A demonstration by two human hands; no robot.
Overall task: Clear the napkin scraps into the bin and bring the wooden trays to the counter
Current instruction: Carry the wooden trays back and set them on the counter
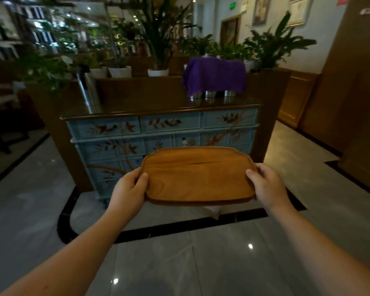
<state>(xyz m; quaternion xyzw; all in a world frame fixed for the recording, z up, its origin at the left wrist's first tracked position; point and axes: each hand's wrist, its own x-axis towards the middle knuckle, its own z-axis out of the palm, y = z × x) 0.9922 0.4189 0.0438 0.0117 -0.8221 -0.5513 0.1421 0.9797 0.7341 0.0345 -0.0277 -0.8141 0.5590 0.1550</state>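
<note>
I hold a wooden tray (198,176) level in front of me, above the tiled floor. My left hand (128,190) grips its left end, thumb on top. My right hand (266,184) grips its right end the same way. The tray's top is bare; a bit of white paper (214,211) shows under its near edge. Ahead stands a blue painted cabinet (169,133) with a dark wooden counter top (150,103). No bin is in view.
On the counter a purple cloth (214,76) covers metal containers at the right, and a steel jug (90,90) stands at the left. Potted plants (158,39) line the ledge behind. Wooden panelling (340,92) rises at the right. A glossy tiled floor (179,263) lies between me and the cabinet.
</note>
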